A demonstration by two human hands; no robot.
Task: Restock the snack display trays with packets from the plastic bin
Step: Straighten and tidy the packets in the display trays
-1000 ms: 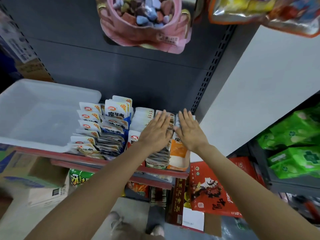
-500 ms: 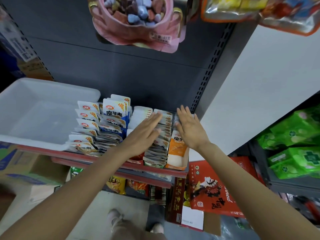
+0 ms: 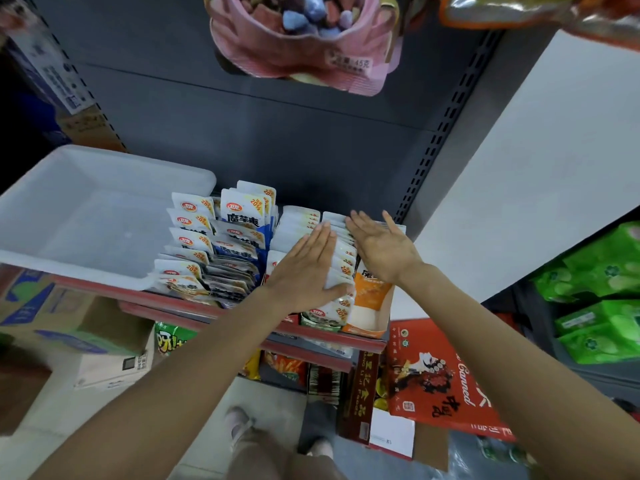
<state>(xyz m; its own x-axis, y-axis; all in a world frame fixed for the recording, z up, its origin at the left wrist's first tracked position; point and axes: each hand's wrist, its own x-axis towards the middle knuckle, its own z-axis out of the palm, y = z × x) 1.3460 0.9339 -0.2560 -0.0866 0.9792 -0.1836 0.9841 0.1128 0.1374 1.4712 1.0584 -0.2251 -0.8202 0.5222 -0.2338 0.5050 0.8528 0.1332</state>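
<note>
A person's two hands press flat on a row of snack packets [image 3: 341, 258] standing in an orange tray [image 3: 370, 306] at the right end of a red-edged shelf [image 3: 104, 289]. The left hand [image 3: 304, 268] lies with straight fingers against the row's left side, its grip released; the right hand [image 3: 381, 244], also released, rests fingers straight on the row's far right. Just left stand more packet rows [image 3: 214, 244]. The clear plastic bin [image 3: 86, 216] sits at the shelf's left end, touching them. A pink bag [image 3: 301, 39] hangs above.
</note>
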